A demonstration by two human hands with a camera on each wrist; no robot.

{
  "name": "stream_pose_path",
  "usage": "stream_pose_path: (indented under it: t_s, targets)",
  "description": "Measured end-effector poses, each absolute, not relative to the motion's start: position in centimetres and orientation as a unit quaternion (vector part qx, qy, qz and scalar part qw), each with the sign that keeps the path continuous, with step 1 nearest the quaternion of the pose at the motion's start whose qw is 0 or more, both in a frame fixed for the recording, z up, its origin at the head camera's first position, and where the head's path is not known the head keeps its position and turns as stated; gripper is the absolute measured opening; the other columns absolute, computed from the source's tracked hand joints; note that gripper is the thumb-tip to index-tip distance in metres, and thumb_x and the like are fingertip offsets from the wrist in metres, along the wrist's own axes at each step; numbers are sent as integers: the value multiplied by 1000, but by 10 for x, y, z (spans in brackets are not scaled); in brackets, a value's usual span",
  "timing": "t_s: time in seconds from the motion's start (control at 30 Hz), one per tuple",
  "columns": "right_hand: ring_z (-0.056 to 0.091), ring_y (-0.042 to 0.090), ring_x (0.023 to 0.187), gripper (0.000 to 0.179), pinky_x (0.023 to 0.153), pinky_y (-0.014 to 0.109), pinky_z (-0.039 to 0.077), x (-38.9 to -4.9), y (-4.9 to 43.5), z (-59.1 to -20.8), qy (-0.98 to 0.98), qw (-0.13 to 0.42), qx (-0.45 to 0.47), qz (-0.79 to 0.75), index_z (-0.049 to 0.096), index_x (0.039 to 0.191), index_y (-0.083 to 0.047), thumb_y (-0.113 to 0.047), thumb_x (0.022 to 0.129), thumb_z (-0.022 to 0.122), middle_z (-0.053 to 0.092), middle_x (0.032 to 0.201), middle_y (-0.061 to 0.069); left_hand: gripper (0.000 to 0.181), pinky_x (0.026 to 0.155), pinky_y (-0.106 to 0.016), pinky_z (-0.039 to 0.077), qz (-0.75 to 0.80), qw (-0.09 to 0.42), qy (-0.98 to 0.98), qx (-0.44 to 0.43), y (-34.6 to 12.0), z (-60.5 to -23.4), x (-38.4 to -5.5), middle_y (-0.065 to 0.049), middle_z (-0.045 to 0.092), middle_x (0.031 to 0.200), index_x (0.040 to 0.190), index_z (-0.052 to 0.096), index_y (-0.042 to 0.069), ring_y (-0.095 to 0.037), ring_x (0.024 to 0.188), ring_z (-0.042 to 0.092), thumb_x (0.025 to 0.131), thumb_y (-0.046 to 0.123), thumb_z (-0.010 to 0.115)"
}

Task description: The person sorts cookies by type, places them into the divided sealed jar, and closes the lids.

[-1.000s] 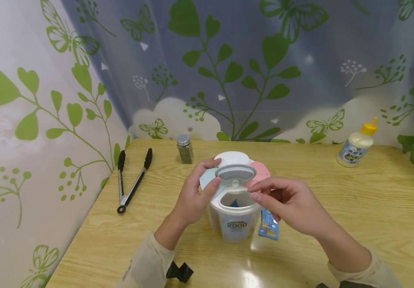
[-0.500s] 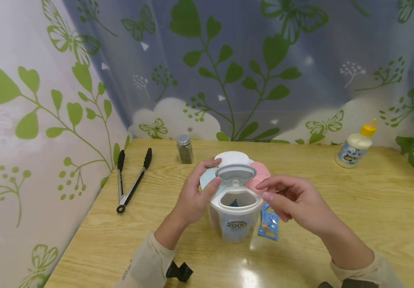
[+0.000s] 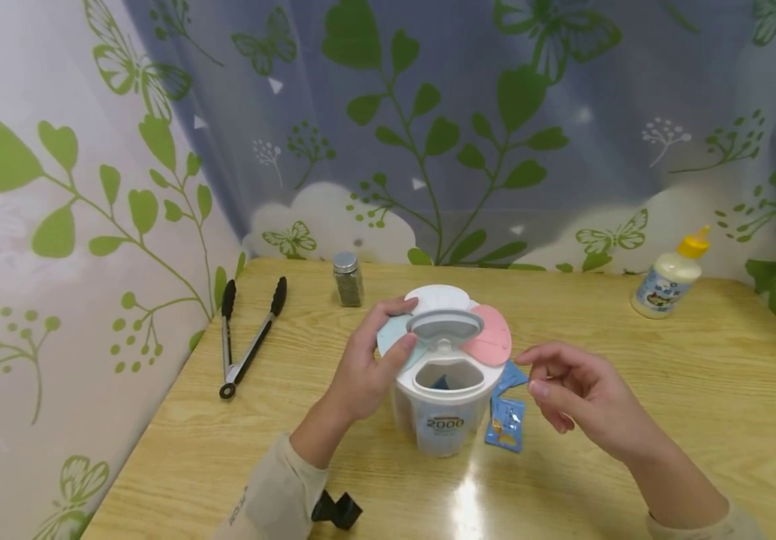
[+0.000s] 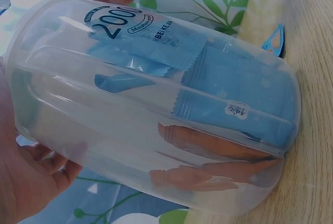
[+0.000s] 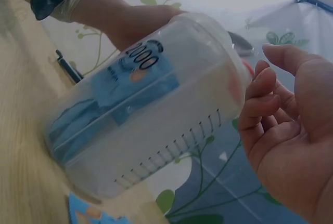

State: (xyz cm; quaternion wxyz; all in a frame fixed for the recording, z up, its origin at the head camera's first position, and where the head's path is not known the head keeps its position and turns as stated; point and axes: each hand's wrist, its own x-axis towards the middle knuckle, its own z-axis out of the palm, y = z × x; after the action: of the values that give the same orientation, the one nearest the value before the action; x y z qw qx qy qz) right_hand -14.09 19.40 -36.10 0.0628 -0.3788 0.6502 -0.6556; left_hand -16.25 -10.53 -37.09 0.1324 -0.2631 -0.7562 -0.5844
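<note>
A clear lidded canister (image 3: 444,437), marked 2000, stands upright on the table. Its top has white, pink and pale blue sections, and the grey front flap is raised over an opening. My left hand (image 3: 366,367) grips the lid from the left, thumb on top. Blue packets (image 4: 244,89) lie inside the canister, with orange-brown packets (image 4: 213,143) in another section. To the right of the canister, my right hand (image 3: 587,401) hovers with loosely curled fingers, nothing visible in them. Between this hand and the canister lie two blue packets (image 3: 506,427) on the table.
Black-and-silver tongs (image 3: 246,345) lie spread at the left. A small spice jar (image 3: 348,281) stands behind the canister, and a yellow-capped squeeze bottle (image 3: 668,281) at the back right. A small black object (image 3: 337,510) is near the left sleeve. A patterned curtain borders the table.
My right hand has drawn away from the canister's opening to the right, uncovering more of the second blue packet. The left hand keeps its grip and the flap stays raised.
</note>
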Motion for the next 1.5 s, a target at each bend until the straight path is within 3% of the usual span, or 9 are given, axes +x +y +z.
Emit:
stream_pose_path:
  t_s: [0.2, 0.3, 0.43, 0.63, 0.83, 0.93, 1.07, 1.23, 1.5]
  targets:
    - [39, 22, 50, 36, 41, 34, 37, -154, 201, -379, 677, 80, -353, -641, 56, 128, -1, 14, 97, 47, 56, 79, 0, 48, 113, -50, 40, -586, 133, -755, -263, -106, -369, -163, -16, 49, 150, 138, 52, 4, -29, 142, 44, 100, 34, 55]
    - [41, 21, 52, 35, 43, 35, 39, -163, 205, -390, 693, 105, -330, -632, 58, 129, -6, 9, 98, 50, 61, 86, -2, 47, 116, -50, 37, -586, 136, -754, -263, -107, -369, -164, -15, 50, 149, 137, 52, 4, -29, 143, 42, 99, 33, 55]
    - [42, 20, 53, 32, 44, 34, 39, -173, 213, -406, 706, 143, -305, -622, 54, 131, 0, 3, 99, 53, 63, 90, -4, 47, 116, -51, 36, -588, 136, -752, -265, -106, -371, -163, -15, 50, 148, 136, 52, 4, -29, 143, 42, 99, 32, 56]
    - [46, 5, 56, 38, 44, 31, 41, -185, 223, -434, 732, 189, -277, -594, 50, 132, 8, -1, 97, 61, 62, 91, -7, 47, 117, -50, 35, -589, 137, -753, -261, -104, -373, -163, -14, 51, 147, 137, 53, 6, -28, 143, 42, 100, 34, 56]
    - [50, -1, 62, 48, 51, 21, 46, -192, 224, -456, 728, 223, -302, -574, 51, 132, 8, -2, 90, 71, 61, 93, 8, 44, 116, -47, 38, -590, 134, -754, -254, -104, -373, -163, -14, 52, 146, 135, 53, 5, -27, 141, 45, 99, 29, 56]
    - [47, 0, 63, 50, 52, 20, 44, -193, 224, -462, 747, 215, -317, -544, 54, 130, 5, -6, 86, 76, 57, 92, 15, 43, 116, -49, 37, -590, 132, -756, -250, -104, -373, -162, -14, 52, 146, 135, 53, 5, -28, 142, 44, 98, 27, 56]
    - [43, 1, 63, 53, 53, 20, 42, -192, 220, -462, 791, 194, -299, -497, 60, 126, -5, -17, 80, 84, 54, 90, 12, 44, 116, -52, 36, -591, 135, -755, -250, -104, -372, -162, -15, 52, 146, 135, 53, 5, -29, 142, 44, 99, 29, 56]
    - [44, 2, 62, 62, 54, 20, 40, -189, 219, -459, 829, 185, -275, -450, 62, 128, -5, -27, 75, 88, 55, 87, 7, 45, 115, -50, 38, -592, 133, -754, -251, -103, -372, -162, -14, 52, 146, 136, 53, 5, -28, 141, 45, 99, 30, 56]
    - [47, 3, 62, 45, 54, 22, 44, -188, 223, -458, 837, 172, -273, -442, 66, 116, -8, -28, 80, 84, 61, 88, 5, 44, 117, -51, 35, -588, 143, -756, -251, -102, -371, -161, -15, 54, 143, 134, 54, 4, -29, 141, 44, 98, 29, 55]
